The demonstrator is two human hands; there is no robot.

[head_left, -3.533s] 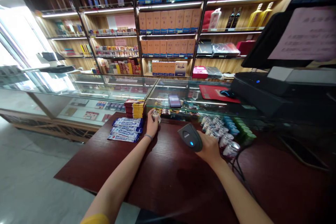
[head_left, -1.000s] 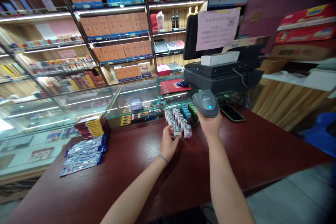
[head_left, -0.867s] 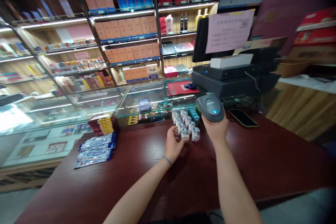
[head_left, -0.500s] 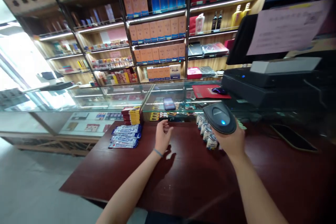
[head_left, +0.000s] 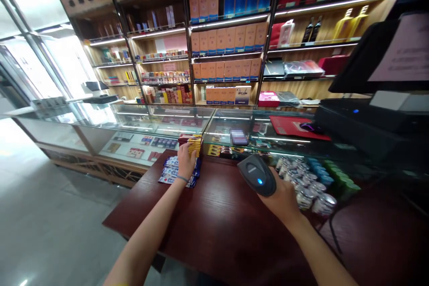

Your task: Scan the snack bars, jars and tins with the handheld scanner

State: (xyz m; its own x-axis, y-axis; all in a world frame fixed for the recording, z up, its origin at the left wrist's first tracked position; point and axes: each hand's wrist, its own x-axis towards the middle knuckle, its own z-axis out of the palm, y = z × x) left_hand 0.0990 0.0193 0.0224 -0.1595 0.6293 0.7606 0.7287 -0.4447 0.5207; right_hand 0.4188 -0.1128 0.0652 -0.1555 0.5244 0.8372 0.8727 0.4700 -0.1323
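Note:
My right hand [head_left: 283,199] is wrapped round a black barcode scanner [head_left: 257,175] with a blue light on top, held above the dark red-brown table. My left hand [head_left: 186,161] is over the blue and white packets [head_left: 169,172] that lie in a pile at the table's left. Its fingertips reach the front of a stack of red and yellow packets [head_left: 195,144], and the thumb stands apart from the fingers. Whether the fingertips touch that stack, I cannot tell. Rows of cans, some white [head_left: 324,204], some blue [head_left: 320,172] and some green [head_left: 340,175], stand right of the scanner.
A glass display counter [head_left: 161,118] runs along the table's far side. On it are a red mat [head_left: 284,126], a mouse [head_left: 310,127] and a black till machine [head_left: 362,118] with a screen above. A black cable [head_left: 331,228] lies beside the cans. Stocked shelves [head_left: 228,53] stand behind.
My left hand has moved left and forward, from bare table to the packets. The scanner in my right hand has shifted left, away from the cans. The view has turned, showing more cans.

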